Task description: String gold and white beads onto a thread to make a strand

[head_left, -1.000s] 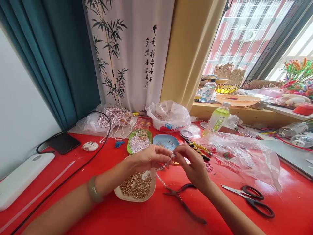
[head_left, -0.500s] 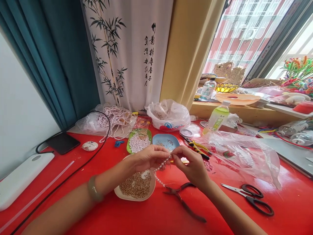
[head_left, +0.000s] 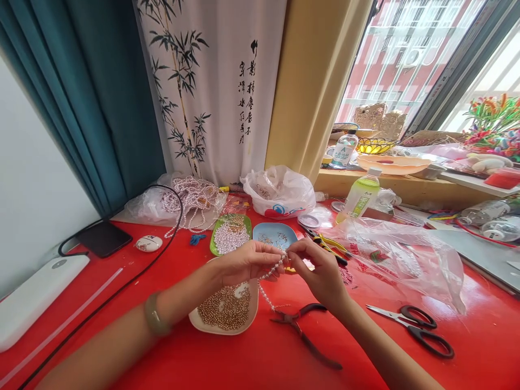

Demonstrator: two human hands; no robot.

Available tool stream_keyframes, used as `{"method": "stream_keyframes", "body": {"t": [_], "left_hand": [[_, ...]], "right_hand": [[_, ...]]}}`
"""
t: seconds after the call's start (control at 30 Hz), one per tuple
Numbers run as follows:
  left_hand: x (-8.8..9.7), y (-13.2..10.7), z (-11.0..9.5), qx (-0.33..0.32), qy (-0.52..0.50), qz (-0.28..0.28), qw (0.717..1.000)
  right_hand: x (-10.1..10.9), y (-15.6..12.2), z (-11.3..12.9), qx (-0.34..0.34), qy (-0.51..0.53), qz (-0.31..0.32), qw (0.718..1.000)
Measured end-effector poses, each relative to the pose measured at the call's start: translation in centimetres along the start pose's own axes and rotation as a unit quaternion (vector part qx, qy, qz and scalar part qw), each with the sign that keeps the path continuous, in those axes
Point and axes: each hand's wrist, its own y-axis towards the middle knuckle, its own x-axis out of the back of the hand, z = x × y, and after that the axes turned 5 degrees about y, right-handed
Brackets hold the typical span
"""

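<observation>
Between my two hands is a strand of small pearly beads (head_left: 266,295), its loose end trailing down to the red table. My left hand (head_left: 254,262) pinches the strand near its upper end, thumb against fingers. The fingertips of my right hand (head_left: 314,265) meet the left ones there, closed on the strand's end; the exact point of contact is too small to make out. Below my left hand stands a cream dish (head_left: 195,322) of gold beads. Pliers with dark handles (head_left: 296,319) lie open on the table, touching the strand's tail.
Behind my hands are a green tray (head_left: 213,244) of pearl beads and a blue tray (head_left: 290,230) of small findings. Yellow-black pliers (head_left: 331,249) and scissors (head_left: 418,325) lie to the right, near a plastic bag (head_left: 426,260). A black cable (head_left: 134,279) crosses the left side.
My hands stay together on the strand, with only slight finger movement. The right fingertips have shifted a little, and the hanging strand has swung slightly. Nothing else has visibly moved.
</observation>
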Motion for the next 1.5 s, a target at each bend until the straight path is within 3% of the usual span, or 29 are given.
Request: {"method": "stream_keyframes", "body": {"t": [0.1, 0.23, 0.43, 0.6, 0.8, 1.0, 1.2, 1.4, 1.5], "left_hand": [[-0.1, 0.2, 0.0, -0.016, 0.002, -0.015, 1.0], [0.0, 0.7, 0.3, -0.049, -0.013, -0.099, 0.994], [0.3, 1.2, 0.8, -0.107, -0.013, -0.197, 0.974], [-0.3, 1.1, 1.1, -0.117, 0.008, -0.209, 0.971], [-0.7, 1.1, 1.2, -0.12, 0.013, -0.208, 0.971], [-1.1, 0.9, 1.1, -0.097, 0.047, -0.233, 0.966], [-1.2, 0.9, 1.4, -0.128, 0.072, -0.256, 0.955], [-1.5, 0.7, 1.2, -0.134, 0.082, -0.277, 0.948], [-1.5, 0.6, 1.0, -0.135, 0.089, -0.289, 0.944]], "right_hand": [[0.0, 0.0, 0.2, -0.011, 0.009, -0.012, 1.0], [0.0, 0.0, 0.3, -0.092, 0.069, -0.039, 0.993], [-0.9, 0.2, 0.2, -0.246, 0.211, 0.054, 0.945], [-1.6, 0.0, 0.1, -0.283, 0.249, 0.066, 0.924], [-1.7, -0.1, 0.0, -0.292, 0.249, 0.069, 0.921], [-2.0, -0.3, 0.0, -0.292, 0.201, 0.069, 0.933], [-2.1, -0.5, 0.4, -0.257, 0.177, 0.07, 0.948], [-2.2, -0.9, 0.3, -0.132, 0.027, 0.066, 0.989], [-2.3, -1.2, 0.4, -0.054, -0.049, 0.071, 0.995]]}}
